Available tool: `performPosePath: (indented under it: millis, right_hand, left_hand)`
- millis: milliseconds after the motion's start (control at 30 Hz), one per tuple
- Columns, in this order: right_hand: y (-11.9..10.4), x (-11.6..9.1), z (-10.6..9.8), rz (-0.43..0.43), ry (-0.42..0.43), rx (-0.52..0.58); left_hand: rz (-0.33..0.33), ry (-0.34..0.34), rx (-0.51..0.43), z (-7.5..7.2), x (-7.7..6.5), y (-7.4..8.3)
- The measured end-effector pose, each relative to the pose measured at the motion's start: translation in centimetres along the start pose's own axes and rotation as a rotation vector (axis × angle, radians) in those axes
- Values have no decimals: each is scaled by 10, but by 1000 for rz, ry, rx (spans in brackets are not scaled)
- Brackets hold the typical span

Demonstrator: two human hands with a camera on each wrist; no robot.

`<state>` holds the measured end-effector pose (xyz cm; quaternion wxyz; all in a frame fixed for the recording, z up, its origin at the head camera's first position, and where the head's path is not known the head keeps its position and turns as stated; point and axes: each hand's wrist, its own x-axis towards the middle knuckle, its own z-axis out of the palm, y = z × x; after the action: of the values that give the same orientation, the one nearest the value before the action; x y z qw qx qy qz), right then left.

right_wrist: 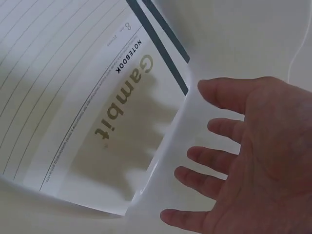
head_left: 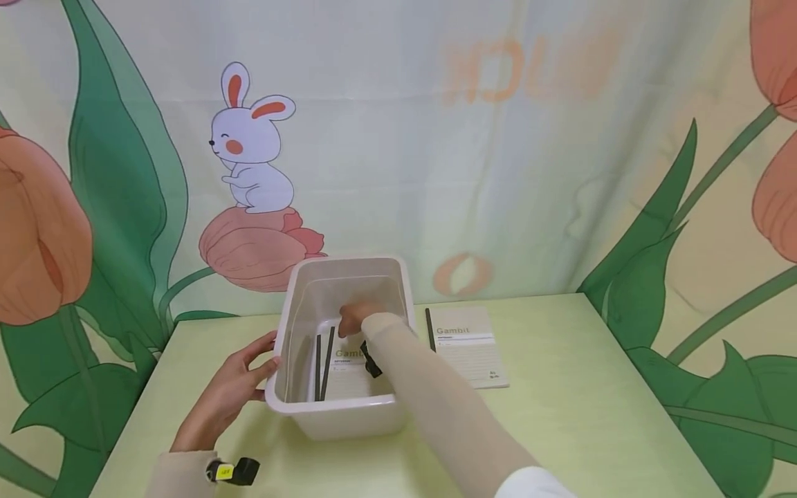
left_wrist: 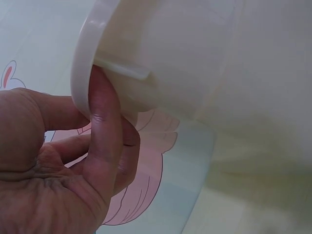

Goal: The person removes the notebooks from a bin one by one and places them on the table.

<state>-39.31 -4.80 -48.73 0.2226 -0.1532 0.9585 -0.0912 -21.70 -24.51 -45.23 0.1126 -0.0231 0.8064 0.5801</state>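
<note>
Cream-coloured Gambit notebooks [head_left: 351, 380] lie inside the plastic bin [head_left: 349, 420], another notebook [head_left: 470, 356] to its right; they should handle light, bendy and slick, best pinched at the dark spine [right_wrist: 158, 48]. Your left hand [head_left: 233, 382] grips the bin's left rim [head_left: 286, 325]; inside, your right hand [right_wrist: 265, 161] spreads its fingers, empty.

Bin [head_left: 349, 420]: uncovered top admits entry. Right sleeve [head_left: 445, 404] crosses right side; left hand [head_left: 241, 373] blocks left side. Notebook [head_left: 468, 354] right of bin, curtain [head_left: 373, 152] behind. Passage: over table [head_left: 339, 474], front of bin.
</note>
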Motion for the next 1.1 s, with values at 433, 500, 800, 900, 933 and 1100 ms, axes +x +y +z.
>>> performPosePath:
  millis: [433,500,800,900,933,1100]
  right_hand:
    - [-4,-7,2,3,-93,-47]
    - [-4,-6,2,-13,-100,-60]
    - [-9,-10,1,-83,-99,-99]
    - [-9,-9,-1,-112,-117,-105]
    - [-9,-8,-1,-112,-124,-102]
    - [-6,-2,-2,-91,-161,-75]
  left_hand:
    - [-6,3,-14,-1,-2,2]
    - [-10,7,-13,-1,-2,2]
    - [-18,14,-5,1,-3,-1]
    - [-8,12,-1,1,-3,-2]
    - [-3,13,1,0,-3,-2]
    - [13,11,4,1,-3,-2]
